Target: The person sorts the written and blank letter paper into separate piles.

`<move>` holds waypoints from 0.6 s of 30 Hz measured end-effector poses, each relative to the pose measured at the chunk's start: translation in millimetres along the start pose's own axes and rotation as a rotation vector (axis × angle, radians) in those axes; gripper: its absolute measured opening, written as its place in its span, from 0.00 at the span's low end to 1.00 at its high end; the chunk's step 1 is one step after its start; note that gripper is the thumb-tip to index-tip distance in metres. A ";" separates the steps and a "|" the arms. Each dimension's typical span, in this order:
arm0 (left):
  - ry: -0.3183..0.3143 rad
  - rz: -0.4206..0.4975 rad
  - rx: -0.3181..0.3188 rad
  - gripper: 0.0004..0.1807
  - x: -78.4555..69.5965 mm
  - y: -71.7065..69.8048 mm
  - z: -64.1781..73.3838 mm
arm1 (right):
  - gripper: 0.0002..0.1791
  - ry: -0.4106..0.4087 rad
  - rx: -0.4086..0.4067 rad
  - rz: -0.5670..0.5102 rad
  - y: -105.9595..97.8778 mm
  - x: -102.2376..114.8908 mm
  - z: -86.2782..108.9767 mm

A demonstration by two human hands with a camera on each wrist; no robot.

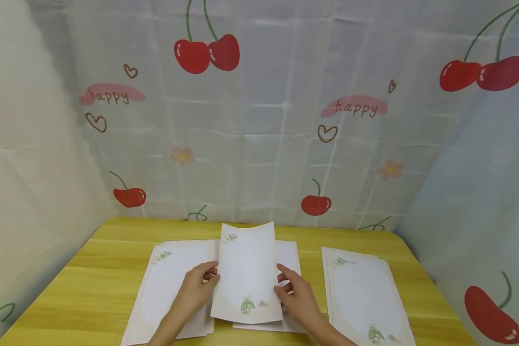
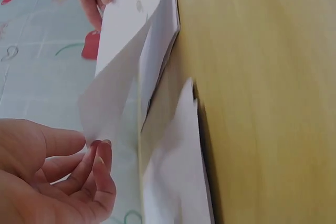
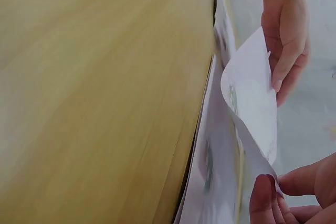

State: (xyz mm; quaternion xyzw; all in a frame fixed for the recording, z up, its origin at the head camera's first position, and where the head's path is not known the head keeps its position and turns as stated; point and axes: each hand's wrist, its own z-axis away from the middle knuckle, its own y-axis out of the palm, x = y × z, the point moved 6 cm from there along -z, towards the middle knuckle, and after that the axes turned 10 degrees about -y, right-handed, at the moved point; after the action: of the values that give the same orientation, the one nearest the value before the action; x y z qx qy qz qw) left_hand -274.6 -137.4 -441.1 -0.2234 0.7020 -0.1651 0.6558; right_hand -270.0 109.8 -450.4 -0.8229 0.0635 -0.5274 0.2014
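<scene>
cherry-print backdrop [image 1: 251, 120] behind, yellow wood-grain table [image 1: 78, 269] below, and above the middle stack [image 1: 289, 254] hangs one bowed sheet of floral stationery [image 1: 246, 274]! left hand [image 1: 195, 287] pinches one long side, right hand [image 1: 298, 294] pinches the other, both with only a fingertip hold. danger: push those sides closer and it could crease; loosen one pinch (thin paper looks springy) and it may flop askew onto the left stack [image 1: 160, 283].
</scene>
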 end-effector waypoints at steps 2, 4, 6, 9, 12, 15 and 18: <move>-0.031 -0.026 -0.043 0.17 7.9 -16.1 4.1 | 0.29 -0.009 0.030 -0.052 16.6 4.5 -4.8; -0.056 -0.052 -0.074 0.17 16.8 -31.8 8.5 | 0.30 -0.020 0.051 -0.094 33.8 8.8 -8.8; -0.092 -0.074 -0.092 0.17 26.6 -47.0 13.6 | 0.31 -0.022 0.071 -0.127 51.2 13.4 -11.0; -0.161 -0.112 -0.103 0.17 42.8 -68.1 21.0 | 0.33 -0.025 0.106 -0.173 76.3 19.6 -12.2; -0.244 -0.143 -0.106 0.17 59.6 -88.5 28.8 | 0.34 -0.008 0.150 -0.224 99.7 24.7 -11.8; -0.301 -0.186 -0.111 0.18 74.0 -106.3 34.6 | 0.34 0.005 0.177 -0.264 118.4 28.0 -11.9; -0.324 -0.219 -0.122 0.18 84.1 -120.8 38.4 | 0.35 0.018 0.210 -0.283 133.4 29.9 -13.3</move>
State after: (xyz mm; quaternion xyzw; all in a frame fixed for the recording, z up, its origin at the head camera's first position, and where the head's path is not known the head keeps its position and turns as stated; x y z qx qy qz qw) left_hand -228.0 -281.8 -452.2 -0.3613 0.5677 -0.1547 0.7234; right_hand -254.4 -24.7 -473.6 -0.7934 -0.1066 -0.5616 0.2093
